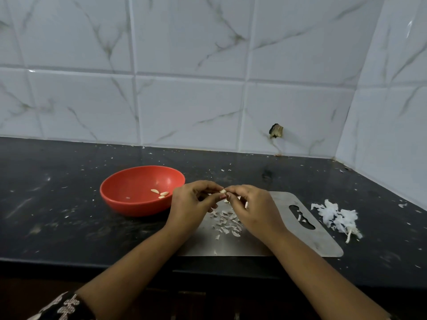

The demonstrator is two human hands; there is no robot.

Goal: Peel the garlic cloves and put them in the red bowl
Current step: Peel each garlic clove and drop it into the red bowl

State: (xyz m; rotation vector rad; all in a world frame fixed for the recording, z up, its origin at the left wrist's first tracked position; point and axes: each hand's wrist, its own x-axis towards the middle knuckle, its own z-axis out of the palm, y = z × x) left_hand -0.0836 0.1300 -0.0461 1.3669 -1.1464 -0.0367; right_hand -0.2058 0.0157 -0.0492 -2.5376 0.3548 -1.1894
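1. Head view: the left hand (191, 204) and right hand (251, 206) meet in the middle. Both have their fingers (212, 186) curled, and the tips of each hand pinch one small garlic clove (223, 191) from opposite sides. Neither hand holds anything else that shows.
2. The clove sits right at the fingertips, lifted clear of the steel board (288, 241) that lies below the fingers. How much skin is left on it is too small to tell.
3. The red bowl (138, 207) stands on the counter (69, 227) just to the left of the left hand's fingers. A few peeled cloves (160, 193) lie in the side of the bowl nearest them.
4. Peel scraps (227, 224) are scattered on the board under and just nearer than the fingers. A heap of papery skins (335, 215) lies on the counter well to the right of the right hand's fingers, past the board's handle slot.
5. Handling, as a judgement:
   - The clove is light, firm and smooth, so it is likely to turn slippery once bare.
   - The skin is thin, dry and brittle, and will tear off in flakes.
   - The ends look best to hold, with a nail working the skin's loose edge.
6. The drop into the bowl looks short, a small move left of the fingers.
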